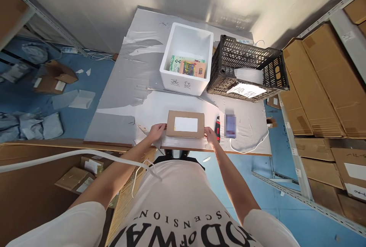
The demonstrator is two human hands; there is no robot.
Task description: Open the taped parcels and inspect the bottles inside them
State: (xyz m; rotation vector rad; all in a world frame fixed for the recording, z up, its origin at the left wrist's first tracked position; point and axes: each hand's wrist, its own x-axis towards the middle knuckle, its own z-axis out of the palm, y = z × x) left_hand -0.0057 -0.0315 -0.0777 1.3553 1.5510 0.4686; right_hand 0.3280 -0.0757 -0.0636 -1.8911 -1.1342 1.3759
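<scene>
A flat brown cardboard box (171, 125) with a white label on its top lies near the front edge of the table. At its left side is my left hand (157, 131), fingers closed together against the edge. My right hand (211, 136) grips the opposite side, its fingertips at the right edge and partly hidden. Just beyond the right hand lies a red and black box cutter (217, 129). A phone (230, 126) with a blurred screen rests to the right of the cutter, a white cable running from it.
Behind the box stand a white foam bin (186, 83) containing printed packages and a black plastic crate (251, 50) with white paper inside. Torn grey covering lies on the table (114, 98). Shelves with cartons (320, 79) rise at right; a white cable (85, 151) crosses the lower left.
</scene>
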